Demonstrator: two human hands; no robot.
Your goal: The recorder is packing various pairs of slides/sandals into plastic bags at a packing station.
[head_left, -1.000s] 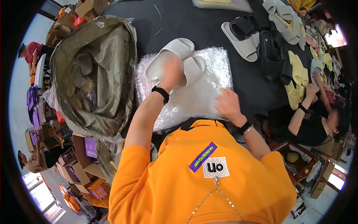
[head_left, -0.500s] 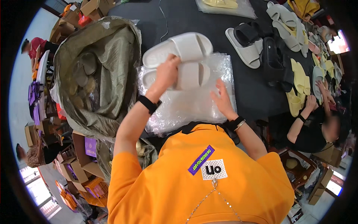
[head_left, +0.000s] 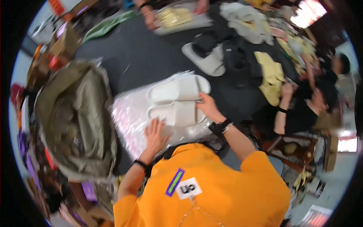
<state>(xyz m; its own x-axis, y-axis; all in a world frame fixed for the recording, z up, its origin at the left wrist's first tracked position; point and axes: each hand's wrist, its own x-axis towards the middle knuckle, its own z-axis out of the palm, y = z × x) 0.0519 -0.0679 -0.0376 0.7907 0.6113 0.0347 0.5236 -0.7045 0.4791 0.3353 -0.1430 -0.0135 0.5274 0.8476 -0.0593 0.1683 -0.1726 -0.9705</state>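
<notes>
While gripping, right hand: closes thumb and fingers on the toe ends of a pair of white slide sandals with ribbed straps; cannot tell whether on one or both.
Left hand: spreads open, nothing in the grip, fingertips at the heel of the nearer sandal; cannot tell whether touching.
White pair: lies side by side, toes to the right, over a stack of clear, glossy plastic bags.
Black worktop: bears the stack, just in front of the orange shirt.
Olive-green crinkled sack: gapes left of the stack.
Pale grey slide sandal: lies beyond the white pair, near black slide sandals.
Yellow slide sandals: lie farther right, near a co-worker's arm.
</notes>
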